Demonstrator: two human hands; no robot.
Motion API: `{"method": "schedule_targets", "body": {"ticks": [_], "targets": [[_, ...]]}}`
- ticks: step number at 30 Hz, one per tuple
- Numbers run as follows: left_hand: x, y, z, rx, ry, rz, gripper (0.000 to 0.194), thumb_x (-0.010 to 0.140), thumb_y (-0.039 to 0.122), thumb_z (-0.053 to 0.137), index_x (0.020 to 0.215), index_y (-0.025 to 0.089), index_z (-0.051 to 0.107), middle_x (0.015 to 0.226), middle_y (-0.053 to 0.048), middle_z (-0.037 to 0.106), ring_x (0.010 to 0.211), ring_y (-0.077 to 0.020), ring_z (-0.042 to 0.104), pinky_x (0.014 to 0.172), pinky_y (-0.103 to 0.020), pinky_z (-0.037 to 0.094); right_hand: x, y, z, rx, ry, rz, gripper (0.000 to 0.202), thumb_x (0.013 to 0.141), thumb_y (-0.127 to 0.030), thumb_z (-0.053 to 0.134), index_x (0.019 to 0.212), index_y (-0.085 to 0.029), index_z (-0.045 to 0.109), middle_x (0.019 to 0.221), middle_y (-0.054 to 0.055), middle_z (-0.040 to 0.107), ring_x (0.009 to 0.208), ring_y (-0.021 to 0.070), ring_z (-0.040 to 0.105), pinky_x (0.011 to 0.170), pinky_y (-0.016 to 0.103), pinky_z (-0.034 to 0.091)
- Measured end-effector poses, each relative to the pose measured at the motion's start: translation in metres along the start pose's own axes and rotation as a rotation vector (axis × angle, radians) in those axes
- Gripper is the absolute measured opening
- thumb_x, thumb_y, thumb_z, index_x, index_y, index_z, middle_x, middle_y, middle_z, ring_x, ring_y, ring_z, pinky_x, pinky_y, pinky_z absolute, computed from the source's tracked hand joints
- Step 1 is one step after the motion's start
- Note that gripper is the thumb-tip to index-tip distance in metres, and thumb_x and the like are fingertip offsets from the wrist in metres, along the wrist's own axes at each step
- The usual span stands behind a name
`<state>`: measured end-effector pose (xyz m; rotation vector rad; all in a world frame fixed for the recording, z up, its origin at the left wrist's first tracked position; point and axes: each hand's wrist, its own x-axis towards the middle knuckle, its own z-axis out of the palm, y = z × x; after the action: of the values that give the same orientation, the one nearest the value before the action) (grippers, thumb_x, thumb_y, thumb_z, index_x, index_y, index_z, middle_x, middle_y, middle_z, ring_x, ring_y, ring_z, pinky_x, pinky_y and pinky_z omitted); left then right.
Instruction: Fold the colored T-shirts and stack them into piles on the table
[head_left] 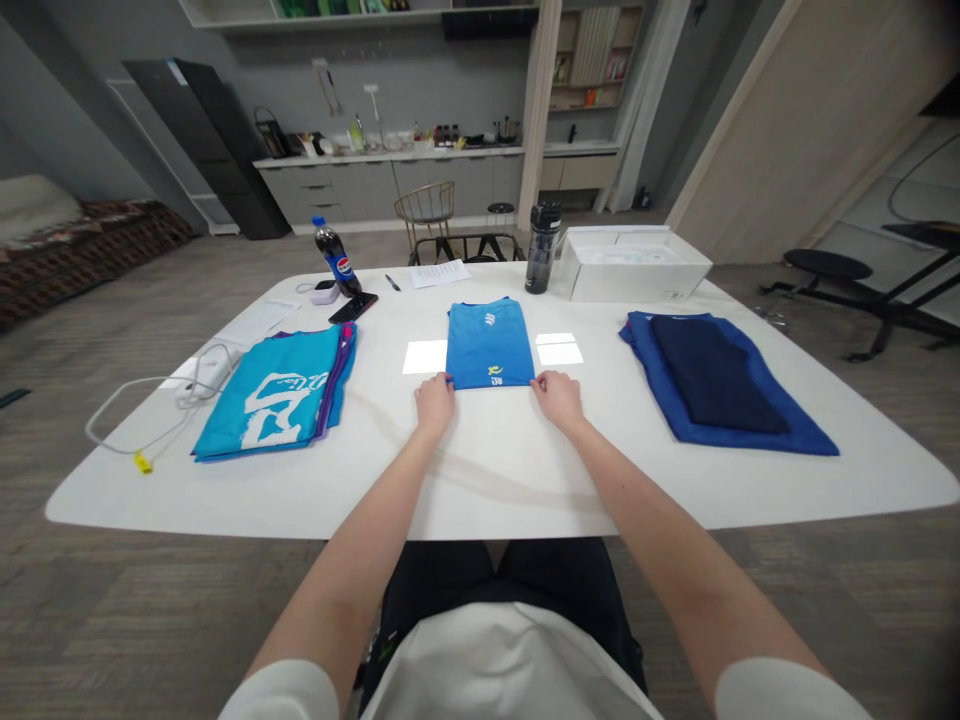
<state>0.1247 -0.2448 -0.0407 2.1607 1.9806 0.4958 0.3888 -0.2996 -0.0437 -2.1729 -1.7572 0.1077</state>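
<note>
Our left hand (435,403) and right hand (559,400) pinch a folded blue garment (489,342) by its near corners on the bench (504,450).

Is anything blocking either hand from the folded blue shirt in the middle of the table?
Nothing visible is: the left hand and right hand are both at the shirt's near corners.

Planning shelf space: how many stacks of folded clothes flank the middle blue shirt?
2: a turquoise-topped stack on the left and a navy-topped stack on the right.
</note>
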Motion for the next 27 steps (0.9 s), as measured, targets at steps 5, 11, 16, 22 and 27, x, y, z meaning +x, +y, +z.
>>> {"method": "schedule_targets", "body": {"ticks": [5, 11, 16, 22, 27], "targets": [[-0.011, -0.004, -0.015, 0.078, -0.063, 0.095, 0.031, 0.101, 0.026, 0.044, 0.124, 0.016, 0.063, 0.12, -0.016, 0.071, 0.112, -0.0286, 0.065, 0.091, -0.037, 0.046, -0.013, 0.004, -0.005, 0.017, 0.003, -0.081, 0.027, 0.102, -0.033, 0.048, 0.097, -0.018, 0.07, 0.103, 0.011, 0.074, 0.101, 0.0254, 0.062, 0.086, 0.034, 0.037], [-0.047, -0.009, -0.04, 0.176, -0.168, 0.148, 0.028, 0.1, 0.027, 0.044, 0.107, 0.018, 0.069, 0.108, -0.014, 0.074, 0.104, -0.0287, 0.069, 0.087, -0.038, 0.047, -0.044, 0.011, -0.018, 0.099, -0.049, -0.141, 0.024, 0.096, -0.032, 0.053, 0.088, -0.019, 0.071, 0.087, 0.007, 0.073, 0.088, 0.0228, 0.063, 0.079, 0.031, 0.038], [-0.104, -0.016, -0.06, 0.183, -0.339, 0.125, 0.028, 0.098, 0.03, 0.046, 0.097, 0.018, 0.071, 0.092, -0.014, 0.076, 0.089, -0.0286, 0.073, 0.077, -0.036, 0.048, -0.1, 0.021, -0.042, 0.16, -0.197, -0.193, 0.021, 0.09, -0.03, 0.055, 0.077, -0.021, 0.069, 0.076, 0.004, 0.069, 0.078, 0.021, 0.061, 0.072, 0.03, 0.039], [-0.135, -0.019, -0.075, 0.089, -0.421, 0.133, 0.025, 0.096, 0.043, 0.054, 0.091, 0.023, 0.068, 0.092, -0.009, 0.074, 0.086, -0.0265, 0.071, 0.074, -0.034, 0.049, -0.133, 0.032, -0.064, 0.244, -0.396, -0.169, 0.026, 0.092, -0.043, 0.057, 0.079, -0.023, 0.068, 0.074, 0.003, 0.067, 0.072, 0.0199, 0.061, 0.067, 0.03, 0.04], [-0.063, -0.001, -0.062, 0.026, -0.135, 0.175, 0.04, 0.097, 0.041, 0.054, 0.131, 0.019, 0.057, 0.128, -0.015, 0.065, 0.116, -0.0302, 0.064, 0.096, -0.041, 0.049, -0.065, 0.028, -0.049, 0.246, -0.194, -0.069, 0.044, 0.093, -0.054, 0.058, 0.118, -0.019, 0.068, 0.101, 0.009, 0.071, 0.09, 0.0236, 0.066, 0.081, 0.033, 0.047]]}}
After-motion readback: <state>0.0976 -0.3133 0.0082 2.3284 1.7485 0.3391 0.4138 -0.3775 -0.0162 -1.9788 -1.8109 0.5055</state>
